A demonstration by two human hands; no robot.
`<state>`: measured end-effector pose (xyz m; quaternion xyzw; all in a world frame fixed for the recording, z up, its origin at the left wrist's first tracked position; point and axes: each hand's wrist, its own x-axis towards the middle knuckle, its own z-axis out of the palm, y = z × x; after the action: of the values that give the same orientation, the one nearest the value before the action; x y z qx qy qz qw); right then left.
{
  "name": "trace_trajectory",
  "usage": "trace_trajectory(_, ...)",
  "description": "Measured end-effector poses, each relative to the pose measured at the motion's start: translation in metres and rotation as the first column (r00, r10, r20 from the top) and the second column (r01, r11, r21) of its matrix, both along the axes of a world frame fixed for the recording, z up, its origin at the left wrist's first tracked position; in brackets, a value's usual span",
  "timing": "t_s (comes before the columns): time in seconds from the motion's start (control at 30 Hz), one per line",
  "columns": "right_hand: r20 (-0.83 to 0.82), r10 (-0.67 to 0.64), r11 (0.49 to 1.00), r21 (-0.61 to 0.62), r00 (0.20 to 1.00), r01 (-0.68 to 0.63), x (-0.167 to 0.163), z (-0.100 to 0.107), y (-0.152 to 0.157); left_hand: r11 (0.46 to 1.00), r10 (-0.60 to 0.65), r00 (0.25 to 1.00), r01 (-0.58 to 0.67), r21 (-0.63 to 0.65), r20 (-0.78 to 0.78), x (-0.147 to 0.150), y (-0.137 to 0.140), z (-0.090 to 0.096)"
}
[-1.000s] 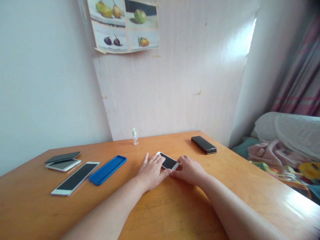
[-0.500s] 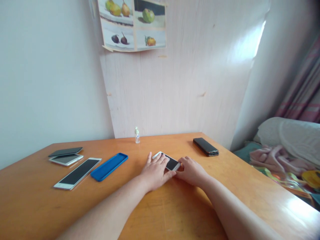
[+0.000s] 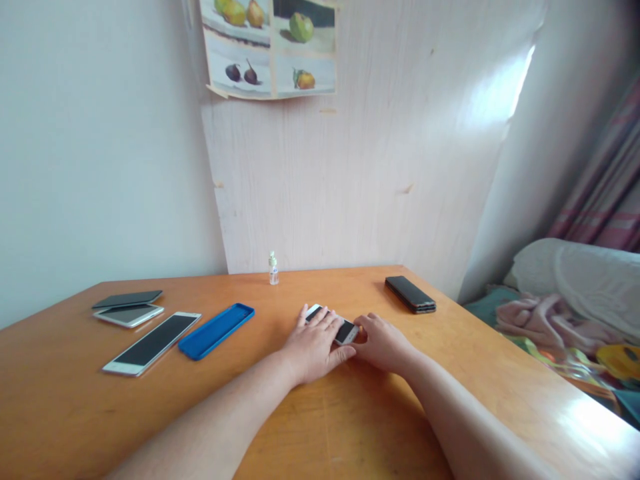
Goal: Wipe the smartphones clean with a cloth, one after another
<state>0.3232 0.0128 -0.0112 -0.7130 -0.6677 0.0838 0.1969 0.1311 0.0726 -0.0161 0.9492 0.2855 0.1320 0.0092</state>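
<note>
Our left hand (image 3: 311, 345): fingers spread flat over the phone (image 3: 345, 333) | our right hand (image 3: 383, 341): curled at its end, whether pinching we cannot tell | phone: on the table (image 3: 325, 427), under our grip | progress: we judge handling unfinished, phone not let go; blue case (image 3: 217, 331) and white phone (image 3: 153, 343), left of our grip, untouched

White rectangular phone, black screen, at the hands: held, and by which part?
Left hand lies across the white phone, over its screen; right hand is at its near right end. Whether either grips cannot be told.
</note>
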Motion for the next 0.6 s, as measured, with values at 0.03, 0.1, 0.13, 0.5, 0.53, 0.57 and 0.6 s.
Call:
trace_trajectory(0.03,-0.005,0.009,1.0,0.001,1.0,-0.009,-0.001,0.001,-0.001,0.996,0.086,0.996,-0.086,0.003,0.005,-0.003,0.008,-0.002)
trace_trajectory(0.1,-0.014,0.009,1.0,-0.006,1.0,-0.009,-0.002,0.002,-0.002,0.966,0.257,0.966,-0.257,0.0,0.016,-0.01,0.021,-0.005)
trace_trajectory(0.13,-0.016,0.003,1.0,-0.01,1.0,-0.003,-0.002,0.002,-0.002,0.952,0.306,0.952,-0.306,-0.006,0.015,-0.012,0.025,-0.006)
trace_trajectory(0.5,0.0,0.038,0.999,0.015,0.999,-0.038,0.001,-0.002,0.002,0.998,-0.044,0.999,0.044,-0.047,-0.002,0.003,-0.007,0.003)
trace_trajectory(0.53,0.0,0.036,0.999,0.011,0.999,-0.036,0.0,-0.001,0.001,0.999,0.012,1.0,-0.012,-0.036,0.005,0.0,-0.001,0.002)
trace_trajectory(0.57,0.0,0.03,1.0,0.005,1.0,-0.03,0.0,0.001,0.0,0.997,0.078,0.997,-0.078,-0.029,0.011,-0.003,0.005,0.001)
trace_trajectory(0.6,0.0,0.022,1.0,-0.003,1.0,-0.022,-0.001,0.002,-0.001,0.989,0.148,0.989,-0.148,-0.026,0.019,-0.007,0.013,0.0)
